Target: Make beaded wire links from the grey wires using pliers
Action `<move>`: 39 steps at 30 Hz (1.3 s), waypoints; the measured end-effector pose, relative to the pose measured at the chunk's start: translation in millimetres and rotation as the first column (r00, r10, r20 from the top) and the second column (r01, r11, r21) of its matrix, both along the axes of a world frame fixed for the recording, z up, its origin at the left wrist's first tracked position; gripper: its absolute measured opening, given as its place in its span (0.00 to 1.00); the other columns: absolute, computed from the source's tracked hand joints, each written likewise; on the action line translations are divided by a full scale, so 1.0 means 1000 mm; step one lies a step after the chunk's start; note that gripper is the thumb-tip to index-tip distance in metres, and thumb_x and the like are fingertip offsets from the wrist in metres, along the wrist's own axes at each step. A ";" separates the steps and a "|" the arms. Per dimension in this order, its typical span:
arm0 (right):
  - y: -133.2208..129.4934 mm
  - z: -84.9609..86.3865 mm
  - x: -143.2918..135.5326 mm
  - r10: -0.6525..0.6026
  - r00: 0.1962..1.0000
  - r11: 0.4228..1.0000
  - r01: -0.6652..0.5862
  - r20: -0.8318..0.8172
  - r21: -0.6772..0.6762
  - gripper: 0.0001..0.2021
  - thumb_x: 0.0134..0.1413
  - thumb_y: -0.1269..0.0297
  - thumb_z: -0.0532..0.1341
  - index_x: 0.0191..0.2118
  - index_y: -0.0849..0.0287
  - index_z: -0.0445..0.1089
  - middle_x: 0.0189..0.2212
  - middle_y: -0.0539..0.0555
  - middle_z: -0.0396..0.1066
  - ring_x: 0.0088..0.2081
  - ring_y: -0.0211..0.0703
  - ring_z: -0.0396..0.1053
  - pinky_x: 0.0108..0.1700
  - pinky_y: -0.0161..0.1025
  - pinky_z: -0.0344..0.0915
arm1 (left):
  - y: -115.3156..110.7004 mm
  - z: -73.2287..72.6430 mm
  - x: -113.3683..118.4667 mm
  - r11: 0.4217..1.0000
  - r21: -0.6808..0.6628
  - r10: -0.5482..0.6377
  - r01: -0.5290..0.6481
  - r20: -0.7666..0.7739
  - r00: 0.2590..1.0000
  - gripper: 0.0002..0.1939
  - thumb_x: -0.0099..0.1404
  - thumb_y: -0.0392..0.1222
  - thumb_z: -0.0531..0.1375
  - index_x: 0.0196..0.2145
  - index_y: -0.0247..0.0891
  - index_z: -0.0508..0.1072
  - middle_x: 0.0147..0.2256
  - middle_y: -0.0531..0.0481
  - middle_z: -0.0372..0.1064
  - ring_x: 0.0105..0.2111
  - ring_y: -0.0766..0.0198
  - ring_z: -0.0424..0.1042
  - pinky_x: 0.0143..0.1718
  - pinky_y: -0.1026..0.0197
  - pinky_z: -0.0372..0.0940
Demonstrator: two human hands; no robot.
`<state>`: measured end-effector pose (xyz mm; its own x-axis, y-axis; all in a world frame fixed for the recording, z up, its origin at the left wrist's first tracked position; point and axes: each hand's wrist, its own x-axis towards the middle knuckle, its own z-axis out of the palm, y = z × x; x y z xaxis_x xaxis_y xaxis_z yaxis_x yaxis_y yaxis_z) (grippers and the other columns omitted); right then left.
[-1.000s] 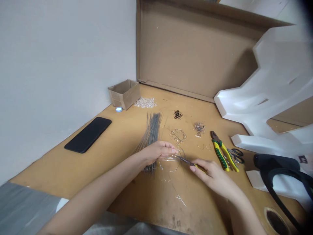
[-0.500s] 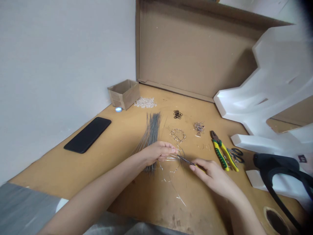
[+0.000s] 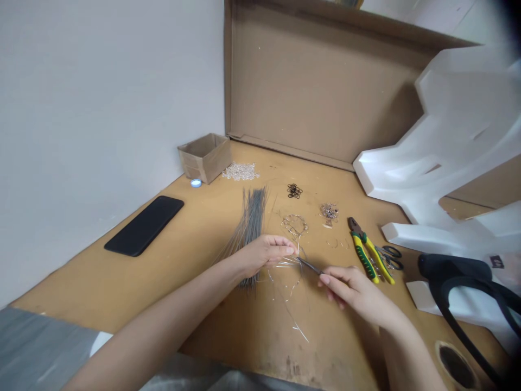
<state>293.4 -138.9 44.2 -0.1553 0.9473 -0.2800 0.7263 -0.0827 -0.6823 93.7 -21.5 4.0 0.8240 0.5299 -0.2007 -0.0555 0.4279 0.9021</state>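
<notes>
My left hand (image 3: 269, 254) is closed in a pinch on a thin wire (image 3: 298, 248), whose bright end shows by the fingertips. My right hand (image 3: 353, 290) grips slim dark-nosed pliers (image 3: 311, 266); their tip meets the wire close to my left fingers. Beneath and behind my left hand lies a bundle of straight grey wires (image 3: 254, 214). A chain of linked wire pieces (image 3: 296, 224) forms a ring on the table just beyond the fingertips. More thin wire (image 3: 295, 320) trails toward the table's front edge.
Yellow-green pliers (image 3: 368, 250) and scissors (image 3: 393, 256) lie right. Behind are black rings (image 3: 294, 190), small metal pieces (image 3: 329, 212), clear bits (image 3: 241, 171) and a cardboard box (image 3: 205, 157). A black phone (image 3: 144, 225) lies left; white foam (image 3: 407, 179) stands right.
My right hand has turned slightly, and the pliers' yellow handle is now hidden. The pliers' tip has shifted a little right. My left hand stays nearly in place, and the view moved slightly.
</notes>
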 end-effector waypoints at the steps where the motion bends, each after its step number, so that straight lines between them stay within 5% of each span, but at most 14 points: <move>1: 0.001 0.000 0.000 -0.001 0.999 1.000 0.000 -0.043 -0.020 0.18 0.58 0.54 0.47 0.27 0.61 0.65 0.20 0.49 0.66 0.20 0.33 0.62 0.24 0.31 0.58 | 0.000 0.000 0.000 1.000 -0.001 0.010 -0.010 -0.001 1.000 0.14 0.53 0.47 0.61 0.31 0.32 0.70 0.13 0.63 0.43 0.14 0.77 0.39 0.17 0.65 0.34; 9: 0.006 -0.004 0.002 0.030 0.983 0.999 -0.035 -0.182 -0.024 0.18 0.57 0.53 0.48 0.28 0.61 0.66 0.23 0.51 0.67 0.23 0.35 0.64 0.27 0.33 0.61 | 0.001 0.001 -0.001 1.000 -0.016 0.009 -0.009 -0.003 1.000 0.14 0.53 0.47 0.61 0.31 0.32 0.70 0.13 0.62 0.43 0.14 0.77 0.38 0.18 0.65 0.33; 30: 0.003 -0.005 0.002 -0.014 0.998 0.994 0.006 0.063 0.113 0.17 0.56 0.54 0.50 0.23 0.59 0.63 0.18 0.47 0.62 0.22 0.34 0.59 0.26 0.33 0.55 | 0.001 0.000 0.000 1.000 0.001 0.006 -0.006 -0.006 1.000 0.13 0.54 0.47 0.60 0.32 0.32 0.69 0.13 0.62 0.44 0.14 0.77 0.39 0.17 0.67 0.35; 35: 0.008 -0.009 0.005 -0.046 0.994 0.995 0.054 -0.100 0.083 0.16 0.54 0.53 0.52 0.27 0.60 0.66 0.21 0.49 0.65 0.25 0.37 0.62 0.29 0.34 0.59 | 0.002 -0.003 0.000 1.000 -0.003 0.031 -0.031 0.031 0.999 0.13 0.56 0.46 0.58 0.35 0.34 0.68 0.12 0.63 0.46 0.13 0.76 0.40 0.16 0.69 0.38; 39: 0.015 -0.018 0.001 -0.237 0.925 0.961 0.269 -0.297 0.070 0.11 0.50 0.56 0.58 0.32 0.59 0.64 0.25 0.49 0.65 0.27 0.37 0.64 0.32 0.36 0.60 | 0.001 -0.004 0.001 0.997 -0.070 0.044 -0.038 0.094 0.995 0.11 0.58 0.44 0.57 0.35 0.35 0.66 0.13 0.63 0.47 0.12 0.77 0.40 0.16 0.70 0.39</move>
<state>294.3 -124.4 26.5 0.0355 0.9873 -0.1547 0.4664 -0.1533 -0.8712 94.7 -20.1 -0.4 0.8190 0.5513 -0.1589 -0.1583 0.4834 0.8610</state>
